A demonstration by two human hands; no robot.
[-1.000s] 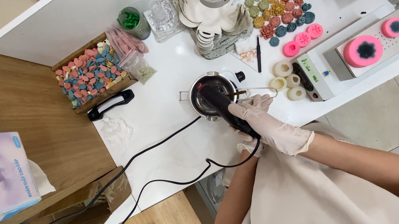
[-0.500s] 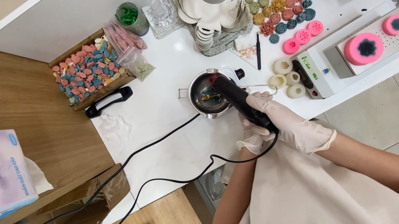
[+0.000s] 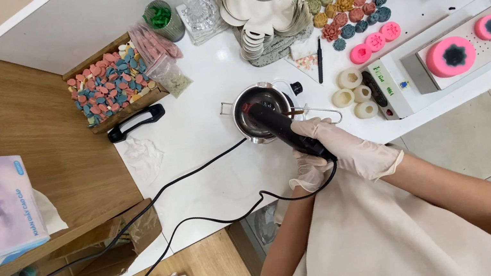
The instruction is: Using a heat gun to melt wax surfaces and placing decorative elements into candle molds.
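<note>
We grip a black corded heat gun (image 3: 286,130) in our gloved right hand (image 3: 343,149), fingers clenched around its handle, its nozzle pointing down into the small metal melting pot (image 3: 260,111) that sits near the middle of the white bench (image 3: 210,163). Our gloved left hand (image 3: 308,173) sits just below the right, touching the rear of the gun where the black cord (image 3: 198,171) leaves it; we cannot tell whether it clasps the cord or only rests there. The pot's wire handle (image 3: 320,114) sticks out toward our right hand. Right of the pot stand three cream round moulds (image 3: 352,95), and beyond them a grey tray (image 3: 472,49) carrying pink silicone moulds (image 3: 450,56). Left of the pot lie a crumpled tissue (image 3: 143,156), a black handle (image 3: 136,122) and a wooden box of pink and blue wax pieces (image 3: 109,83). Behind the pot stands a stack of white shells (image 3: 264,21).
</note>
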